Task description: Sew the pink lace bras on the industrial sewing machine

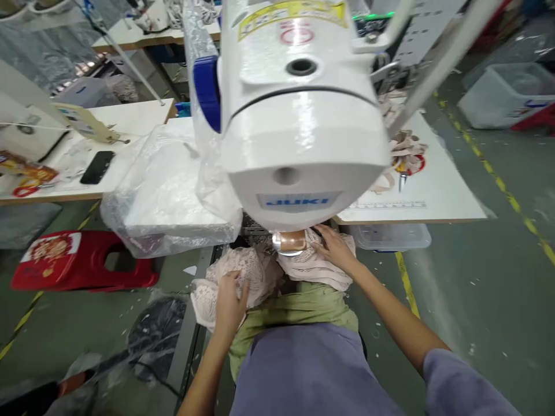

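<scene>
A white sewing machine (299, 110) fills the middle of the view, its head towering over my lap. Below it lies pale pink lace fabric (260, 271), bunched on my lap over a green cloth (299, 309). My left hand (229, 303) rests on the left bundle of lace, fingers curled into it. My right hand (333, 247) lies flat on the lace just right of the machine's lower end, fingers stretched toward it. The needle area is hidden by the machine head.
A clear plastic sheet (165, 196) drapes the table at left. A black phone (97, 167) and red scissors (26, 188) lie on the left table. A red stool (82, 260) stands on the floor. More lace pieces (405, 156) lie on the right table, a clear bin (390, 236) below.
</scene>
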The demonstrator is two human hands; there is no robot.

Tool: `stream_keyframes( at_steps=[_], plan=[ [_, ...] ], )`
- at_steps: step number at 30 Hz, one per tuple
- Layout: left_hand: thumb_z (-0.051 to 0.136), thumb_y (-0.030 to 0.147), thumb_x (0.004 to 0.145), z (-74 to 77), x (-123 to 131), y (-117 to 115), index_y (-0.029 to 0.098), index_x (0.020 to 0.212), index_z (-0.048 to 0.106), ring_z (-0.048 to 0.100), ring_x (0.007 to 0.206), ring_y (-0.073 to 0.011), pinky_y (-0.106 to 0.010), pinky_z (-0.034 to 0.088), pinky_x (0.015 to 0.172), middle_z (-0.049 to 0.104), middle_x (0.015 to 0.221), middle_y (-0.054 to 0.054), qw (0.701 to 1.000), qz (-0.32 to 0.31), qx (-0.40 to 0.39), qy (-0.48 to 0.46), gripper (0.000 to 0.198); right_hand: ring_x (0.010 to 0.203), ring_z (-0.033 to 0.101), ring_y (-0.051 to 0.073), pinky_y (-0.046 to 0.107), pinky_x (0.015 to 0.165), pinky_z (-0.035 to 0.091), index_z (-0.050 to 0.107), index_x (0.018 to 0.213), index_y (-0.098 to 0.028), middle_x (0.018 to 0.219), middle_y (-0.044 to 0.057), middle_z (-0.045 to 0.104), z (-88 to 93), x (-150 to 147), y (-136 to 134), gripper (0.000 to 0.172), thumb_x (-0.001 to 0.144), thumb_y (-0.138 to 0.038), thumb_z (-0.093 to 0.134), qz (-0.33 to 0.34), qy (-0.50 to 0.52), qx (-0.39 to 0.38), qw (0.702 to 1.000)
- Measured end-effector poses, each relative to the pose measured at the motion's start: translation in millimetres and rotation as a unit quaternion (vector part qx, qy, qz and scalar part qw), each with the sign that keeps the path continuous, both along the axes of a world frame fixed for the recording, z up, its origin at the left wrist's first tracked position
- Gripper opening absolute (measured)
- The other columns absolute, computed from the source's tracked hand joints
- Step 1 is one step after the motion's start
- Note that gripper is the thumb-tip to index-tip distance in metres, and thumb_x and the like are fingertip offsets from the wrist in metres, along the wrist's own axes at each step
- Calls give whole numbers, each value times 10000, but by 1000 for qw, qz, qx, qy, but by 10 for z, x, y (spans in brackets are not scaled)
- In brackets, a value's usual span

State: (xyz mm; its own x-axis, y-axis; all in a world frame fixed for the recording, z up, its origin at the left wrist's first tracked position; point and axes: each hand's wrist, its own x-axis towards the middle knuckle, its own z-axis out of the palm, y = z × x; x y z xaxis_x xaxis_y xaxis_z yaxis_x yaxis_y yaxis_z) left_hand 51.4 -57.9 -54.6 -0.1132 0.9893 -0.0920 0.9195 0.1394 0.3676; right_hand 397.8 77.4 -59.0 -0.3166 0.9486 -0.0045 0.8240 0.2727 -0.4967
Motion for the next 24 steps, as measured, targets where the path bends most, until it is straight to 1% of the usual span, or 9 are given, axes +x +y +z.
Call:
stream_keyframes(
  at_steps=[3, 5, 10, 13, 15, 17, 20, 22, 24],
  plan=[
    [376, 463, 958, 317, -526, -240, 105, 1122, 580, 631, 1003, -312, -407, 511, 798, 639, 1036, -186, 982, 167, -36, 82, 444, 1199, 584, 342, 482, 983, 477, 506, 1396, -219, 1290, 155, 634, -11, -339, -51, 513, 989, -498, 367, 26, 18, -10, 999],
    [403, 477, 936, 429, -655, -386, 156, 910, 617, 644, 825, -296, -358, 474, 674, 644, 843, -139, 967, 220, -73, 109, 386, 1132, 610, 374, 515, 940, 488, 522, 1369, -186, 1213, 188, 660, -7, -371, -219, 526, 993, -501, 331, 35, 24, -12, 999],
    [442, 342, 908, 421, -506, -557, 228, 569, 447, 515, 522, -190, -272, 267, 514, 531, 543, -31, 959, 224, -151, 88, 357, 1172, 574, 415, 568, 958, 468, 512, 1332, -97, 1262, 261, 606, -130, -107, -584, 688, 951, -641, 329, -18, 25, 22, 999],
    [387, 304, 922, 621, -279, -576, 222, 558, 412, 493, 548, -180, -283, 221, 540, 540, 567, -42, 968, 193, -141, 78, 374, 1211, 543, 400, 555, 975, 455, 469, 1391, -135, 1303, 231, 580, -64, -141, -611, 753, 907, -708, 398, -40, 62, 20, 997],
    [373, 315, 935, 874, -77, -577, 217, 554, 416, 487, 565, -167, -281, 240, 561, 524, 565, -32, 983, 138, -111, 54, 396, 1247, 514, 384, 524, 992, 445, 456, 1422, -162, 1338, 206, 561, 128, -337, -622, 794, 864, -726, 489, 21, 90, -9, 996],
    [392, 314, 941, 1135, 120, -563, 213, 550, 425, 466, 548, -147, -278, 268, 570, 494, 545, -13, 998, 26, -48, -9, 405, 1185, 556, 347, 450, 964, 463, 542, 1357, -178, 1278, 175, 609, 415, -614, -652, 793, 801, -742, 581, 147, 116, -61, 980],
    [423, 305, 951, 1378, 285, -430, 211, 568, 422, 454, 532, -133, -279, 285, 555, 477, 546, 1, 982, -121, 46, -137, 395, 777, 631, 225, 309, 714, 486, 725, 938, -183, 840, 73, 702, 911, -961, -694, 606, 773, -755, 607, 358, 117, -149, 915],
    [425, 386, 956, 1407, 320, -223, 219, 633, 480, 516, 601, -153, -270, 337, 560, 537, 618, -18, 965, -108, 56, -234, 367, 585, 543, 163, 281, 589, 420, 697, 696, -192, 623, 29, 637, 1230, -1030, -727, 621, 884, -734, 460, 416, 128, -172, 884],
    [466, 529, 917, 1360, 362, 36, 228, 762, 566, 581, 746, -192, -273, 420, 613, 615, 765, -54, 944, -63, 2, -325, 353, 514, 451, 137, 284, 541, 362, 628, 552, -206, 523, 10, 574, 1510, -966, -778, 694, 922, -732, 366, 390, 166, -178, 888]
  ],
)
